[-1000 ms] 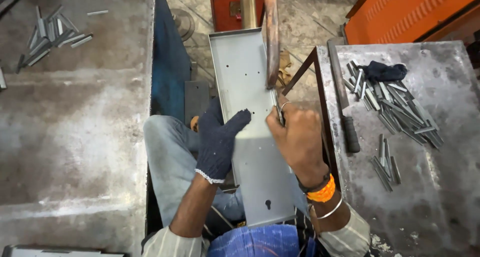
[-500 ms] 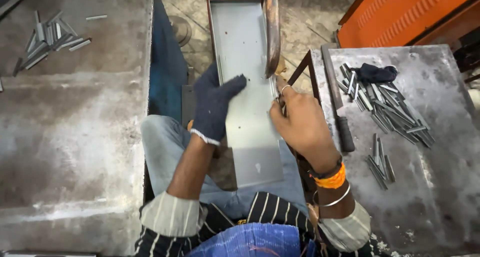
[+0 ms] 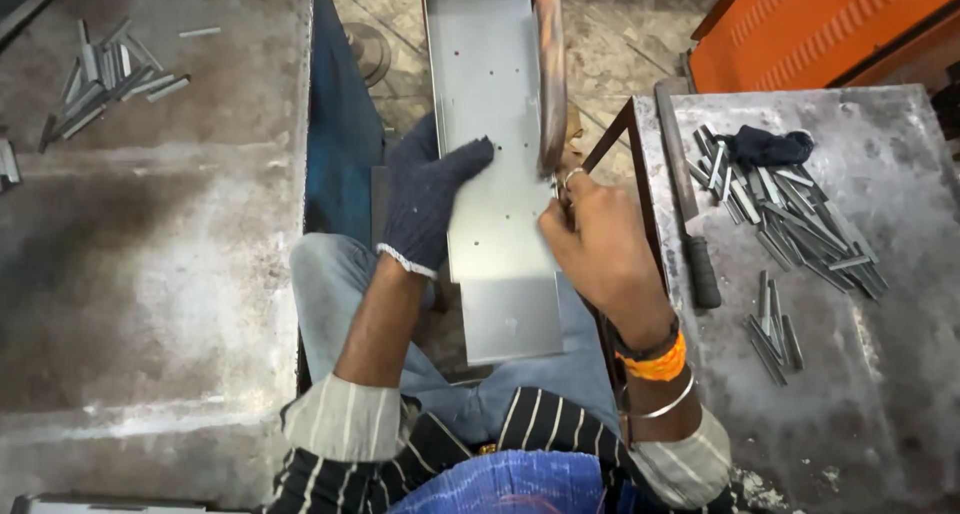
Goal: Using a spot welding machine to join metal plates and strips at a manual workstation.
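Observation:
A long grey sheet-metal tray point(image 3: 490, 104) with small holes lies lengthwise over my lap, pointing away from me. My left hand point(image 3: 425, 199), in a dark knit glove, rests flat on the tray's left side and rim. My bare right hand point(image 3: 600, 249) pinches a small metal piece at the tray's right edge, just under a rusty brown curved machine arm point(image 3: 548, 74) that comes down over that edge. An orange band and metal bangles sit on my right wrist.
A grey metal table point(image 3: 880, 374) on the right holds several small metal strips point(image 3: 800, 219), a dark glove point(image 3: 765, 146) and a black-handled tool point(image 3: 690, 214). A worn metal table point(image 3: 150, 304) on the left carries more strips point(image 3: 95, 89). An orange machine body point(image 3: 830, 24) stands far right.
The tray has slid away from me under the machine arm. My gloved left hand moved forward along it; my right hand stays at the right edge.

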